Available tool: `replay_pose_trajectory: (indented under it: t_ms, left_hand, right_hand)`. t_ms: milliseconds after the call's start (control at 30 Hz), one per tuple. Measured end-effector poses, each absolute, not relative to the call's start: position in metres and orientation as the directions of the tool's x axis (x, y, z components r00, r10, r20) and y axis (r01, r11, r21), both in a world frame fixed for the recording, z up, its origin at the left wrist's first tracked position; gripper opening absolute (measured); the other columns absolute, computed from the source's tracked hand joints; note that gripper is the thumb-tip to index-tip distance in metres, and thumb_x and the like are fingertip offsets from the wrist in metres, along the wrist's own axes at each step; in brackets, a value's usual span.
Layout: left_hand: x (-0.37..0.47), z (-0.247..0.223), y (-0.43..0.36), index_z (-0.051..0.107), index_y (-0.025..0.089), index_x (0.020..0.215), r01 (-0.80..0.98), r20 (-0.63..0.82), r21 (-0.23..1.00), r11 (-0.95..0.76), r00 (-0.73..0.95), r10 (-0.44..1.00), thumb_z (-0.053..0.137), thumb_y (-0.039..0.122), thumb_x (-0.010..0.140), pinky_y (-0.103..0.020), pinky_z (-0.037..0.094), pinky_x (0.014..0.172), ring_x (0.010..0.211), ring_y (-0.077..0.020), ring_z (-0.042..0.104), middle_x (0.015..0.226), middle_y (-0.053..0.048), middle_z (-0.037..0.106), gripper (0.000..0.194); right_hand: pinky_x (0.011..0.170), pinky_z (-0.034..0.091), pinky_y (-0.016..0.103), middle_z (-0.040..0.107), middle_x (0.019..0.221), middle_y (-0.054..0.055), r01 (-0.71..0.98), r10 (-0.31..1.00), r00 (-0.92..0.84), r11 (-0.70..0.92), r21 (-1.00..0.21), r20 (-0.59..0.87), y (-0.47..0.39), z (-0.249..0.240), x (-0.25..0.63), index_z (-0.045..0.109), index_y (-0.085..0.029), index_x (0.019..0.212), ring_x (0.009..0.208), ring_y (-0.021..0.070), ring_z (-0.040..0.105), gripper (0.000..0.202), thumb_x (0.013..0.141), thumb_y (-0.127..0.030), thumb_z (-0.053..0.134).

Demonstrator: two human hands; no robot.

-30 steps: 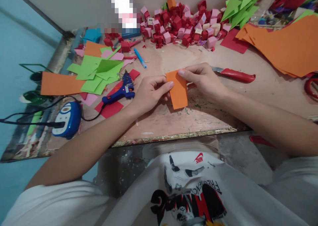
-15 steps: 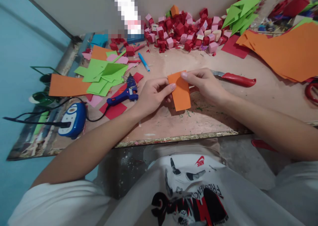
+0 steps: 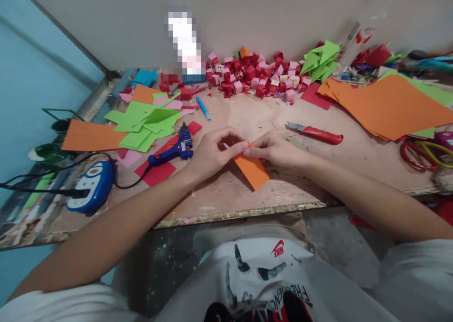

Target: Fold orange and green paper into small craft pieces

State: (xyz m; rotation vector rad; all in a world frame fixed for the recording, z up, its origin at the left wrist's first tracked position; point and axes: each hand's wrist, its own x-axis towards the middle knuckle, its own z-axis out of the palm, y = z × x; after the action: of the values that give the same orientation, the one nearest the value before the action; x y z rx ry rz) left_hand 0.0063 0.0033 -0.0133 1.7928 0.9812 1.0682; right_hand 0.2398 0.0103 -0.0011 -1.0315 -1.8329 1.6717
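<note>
An orange paper piece [image 3: 253,171] is held between my two hands near the table's front edge, its lower corner pointing toward me. My left hand [image 3: 221,150] pinches its upper end between thumb and fingers. From the other side, my right hand [image 3: 278,148] grips the same end, its fingertips touching those of my left hand. The fingers cover the paper's top part. Left of my left hand lies a blue glue gun [image 3: 173,151] on red paper [image 3: 159,172]. A red-handled knife [image 3: 320,134] rests right of my right hand.
Small red and pink paper cubes [image 3: 253,74] are heaped at the back. Green sheets [image 3: 136,124] and a blue power socket [image 3: 92,185] with a black cord are at left. Large orange sheets [image 3: 392,105] and red-handled scissors [image 3: 417,156] lie right. A blue pen [image 3: 203,108] lies behind my hands.
My hands have come together at the paper's upper end, and the paper has turned from nearly upright to slanted, its top now bent or covered by the fingers. The camera view has shifted upward.
</note>
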Motion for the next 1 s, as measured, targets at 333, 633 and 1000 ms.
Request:
replay_pose_trajectory:
  t_ms: [333,633,1000]
  left_hand:
    - [0.007,-0.012,0.004,0.085,0.020,0.083,0.162,0.203,0.950,-0.265,0.324,0.924,0.088,0.048,0.094,-0.031,0.056,0.075,0.077,-0.0183,0.069,0.083,-0.004,0.081,0.030]
    - [0.001,-0.019,0.020,0.080,0.021,0.076,0.084,0.268,0.961,-0.265,-0.023,0.963,0.085,0.038,0.087,-0.031,0.047,0.072,0.073,-0.0163,0.060,0.077,-0.001,0.072,0.021]
    - [-0.024,-0.026,0.051,0.080,0.023,0.084,0.098,0.494,0.865,-0.493,-0.345,0.798,0.087,0.036,0.095,-0.032,0.050,0.081,0.081,-0.0177,0.064,0.085,-0.001,0.073,0.018]
  right_hand:
    - [0.056,0.017,0.030,0.033,0.063,-0.006,0.282,0.759,-0.630,0.025,-0.959,-0.165,0.011,-0.002,0.238,0.047,-0.023,0.063,0.060,0.0108,0.027,0.073,0.095,-0.075,0.087]
    - [0.064,0.054,0.028,0.080,0.079,0.007,0.159,0.795,-0.575,-0.121,-0.980,-0.192,0.015,-0.005,0.238,0.088,-0.017,0.086,0.067,0.0164,0.068,0.048,0.090,-0.064,0.095]
    - [0.058,0.059,0.025,0.084,0.075,0.014,0.063,0.827,-0.494,-0.273,-0.960,-0.268,0.019,-0.005,0.241,0.086,-0.014,0.081,0.063,0.0176,0.076,0.051,0.093,-0.062,0.098]
